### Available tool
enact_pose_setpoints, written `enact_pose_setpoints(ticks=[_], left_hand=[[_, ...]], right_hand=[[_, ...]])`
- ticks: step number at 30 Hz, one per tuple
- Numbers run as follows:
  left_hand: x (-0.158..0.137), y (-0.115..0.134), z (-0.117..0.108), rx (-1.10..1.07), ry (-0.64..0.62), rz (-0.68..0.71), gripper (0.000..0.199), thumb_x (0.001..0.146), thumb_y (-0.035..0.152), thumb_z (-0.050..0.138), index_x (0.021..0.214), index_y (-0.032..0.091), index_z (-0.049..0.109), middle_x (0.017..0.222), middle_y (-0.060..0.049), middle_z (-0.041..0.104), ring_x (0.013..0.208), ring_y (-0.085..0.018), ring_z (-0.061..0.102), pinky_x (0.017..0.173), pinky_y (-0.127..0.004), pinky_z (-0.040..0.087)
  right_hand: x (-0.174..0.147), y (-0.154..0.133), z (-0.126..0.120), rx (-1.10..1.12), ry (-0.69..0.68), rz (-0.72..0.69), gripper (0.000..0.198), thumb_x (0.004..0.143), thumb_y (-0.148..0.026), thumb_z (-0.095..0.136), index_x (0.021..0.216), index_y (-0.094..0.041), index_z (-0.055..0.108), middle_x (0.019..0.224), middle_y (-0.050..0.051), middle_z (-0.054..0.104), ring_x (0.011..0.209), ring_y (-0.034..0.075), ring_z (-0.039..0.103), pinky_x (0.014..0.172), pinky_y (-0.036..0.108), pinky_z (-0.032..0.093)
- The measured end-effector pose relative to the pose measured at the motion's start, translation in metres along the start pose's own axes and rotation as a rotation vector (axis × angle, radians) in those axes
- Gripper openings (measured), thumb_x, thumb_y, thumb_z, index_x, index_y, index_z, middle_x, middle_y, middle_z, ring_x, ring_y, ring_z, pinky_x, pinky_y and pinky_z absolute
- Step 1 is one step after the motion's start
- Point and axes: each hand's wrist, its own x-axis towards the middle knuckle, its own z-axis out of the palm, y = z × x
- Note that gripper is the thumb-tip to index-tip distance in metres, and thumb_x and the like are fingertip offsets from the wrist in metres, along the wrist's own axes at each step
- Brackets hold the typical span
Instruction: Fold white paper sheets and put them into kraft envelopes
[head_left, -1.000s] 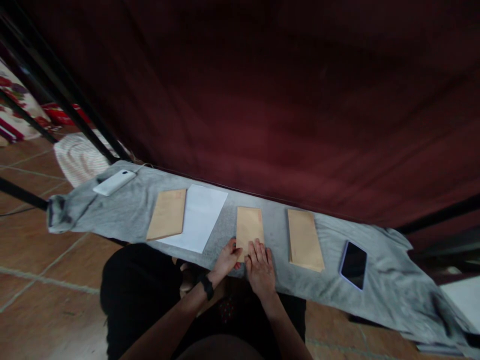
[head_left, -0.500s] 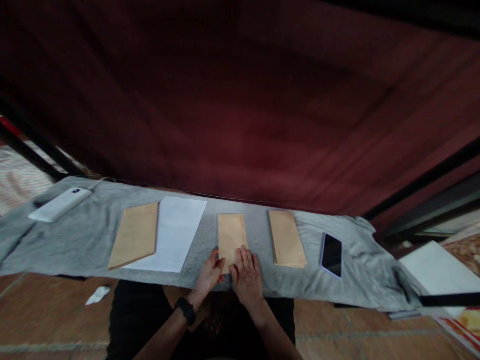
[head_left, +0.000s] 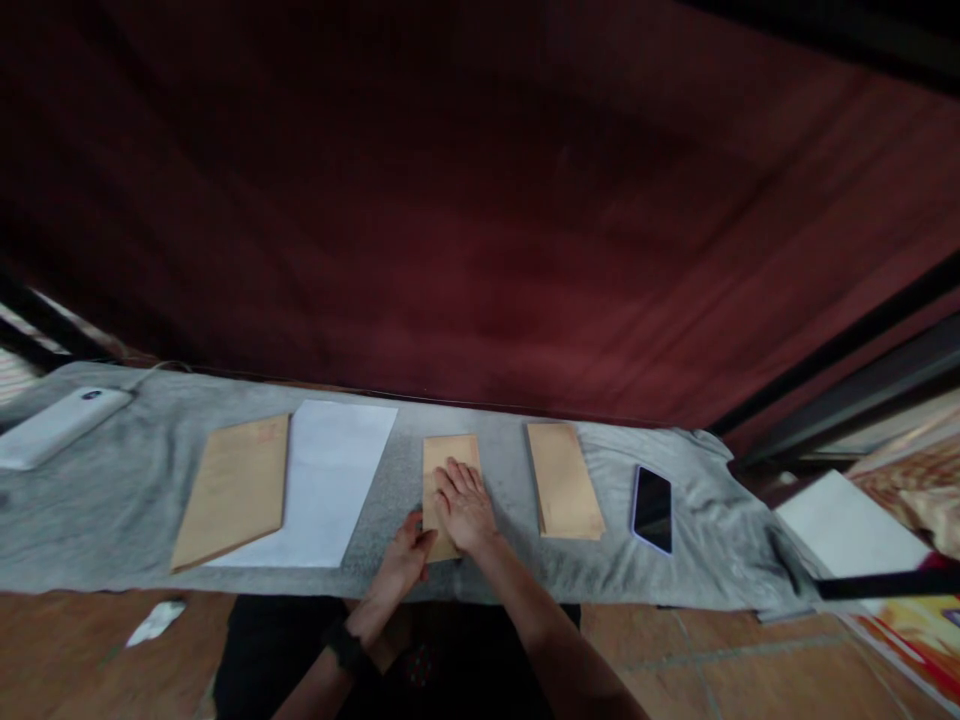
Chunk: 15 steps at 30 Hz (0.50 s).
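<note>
1. One wide, light-brown paper packet (head_left: 236, 485) lies left of centre in the lower frame, partly over a smooth white paper sheet (head_left: 330, 480). It looks light and fairly stiff; its long edges should suit a pinch. The thin sheet would probably crease easily.
2. The left hand (head_left: 407, 553), at lower centre, is closed in a pinch on the lower left edge of the envelope next to it.
3. That narrow, light-brown paper envelope (head_left: 450, 450) lies flat at lower centre. I judge it very light, bendable and prone to creasing, best held by an edge with a flat palm steadying it.
4. The right hand (head_left: 465, 505) is open, laid flat across its middle.
5. Right of centre, a narrow stack of light-brown paper envelopes (head_left: 566, 480) shows offset edges; its layers may slide unless squeezed together.
6. Beneath everything, a soft, wrinkled grey cloth (head_left: 401, 470) covers the long surface, with a white, rounded oblong device (head_left: 64, 428) at far left and a dark-screened, lilac-edged phone (head_left: 652, 508) right.
7. Around it: crumpled white tissue (head_left: 155, 622) on brown floor tiles (head_left: 645, 650) at lower left, dark red curtain fabric (head_left: 480, 220) above, dark bars (head_left: 832, 350) at right.
</note>
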Motion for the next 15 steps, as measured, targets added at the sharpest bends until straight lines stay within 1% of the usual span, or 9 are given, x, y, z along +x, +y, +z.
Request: enact_pose_setpoints(ticks=[3,6,8,10,13,15], left_hand=[[0.000,0.000,0.000,-0.005,0.018,0.015,0.039,0.080,0.041,0.051,0.113,0.019,0.047,0.061,0.004,0.060,0.035,-0.013,0.047,0.040,-0.026,0.035],[-0.001,0.000,-0.002,0.015,0.038,0.001,0.039,0.082,0.042,0.052,0.114,0.020,0.045,0.061,0.006,0.060,0.036,-0.015,0.050,0.040,-0.026,0.036],[0.000,0.001,-0.005,0.074,0.079,0.009,0.039,0.085,0.041,0.052,0.117,0.020,0.045,0.062,0.006,0.061,0.039,-0.017,0.054,0.042,-0.027,0.037],[-0.001,0.003,-0.010,0.174,0.137,0.042,0.037,0.087,0.035,0.051,0.120,0.019,0.045,0.065,0.003,0.063,0.048,-0.020,0.061,0.048,-0.028,0.041],[-0.004,0.005,-0.015,0.381,0.181,0.091,0.035,0.091,0.027,0.048,0.124,0.017,0.048,0.073,-0.002,0.069,0.065,-0.022,0.068,0.059,-0.028,0.045],[-0.009,0.007,-0.016,0.535,0.180,0.107,0.035,0.095,0.027,0.045,0.128,0.017,0.050,0.078,-0.005,0.072,0.073,-0.024,0.071,0.063,-0.028,0.046]], right_hand=[[0.007,0.012,0.005,-0.023,0.009,0.087,0.047,0.106,-0.037,0.043,0.150,-0.023,0.048,0.161,0.007,0.038,0.148,0.022,0.035,0.123,0.042,0.025],[0.017,0.026,0.002,-0.055,0.001,0.163,0.048,0.105,-0.033,0.044,0.152,-0.021,0.045,0.160,0.009,0.039,0.148,0.022,0.035,0.123,0.043,0.024],[0.023,0.031,-0.004,-0.067,-0.019,0.183,0.049,0.105,-0.031,0.044,0.152,-0.020,0.044,0.159,0.010,0.040,0.148,0.022,0.037,0.123,0.043,0.024],[0.024,0.031,-0.010,-0.062,-0.029,0.192,0.047,0.105,-0.031,0.043,0.151,-0.018,0.046,0.159,0.011,0.041,0.147,0.023,0.038,0.122,0.044,0.026],[0.004,0.019,-0.017,-0.010,0.028,0.160,0.046,0.105,-0.029,0.041,0.149,-0.014,0.049,0.158,0.012,0.042,0.146,0.024,0.039,0.122,0.046,0.027],[-0.021,0.007,-0.019,0.041,0.067,0.062,0.048,0.105,-0.027,0.040,0.151,-0.015,0.046,0.158,0.010,0.042,0.147,0.023,0.037,0.123,0.045,0.027]])
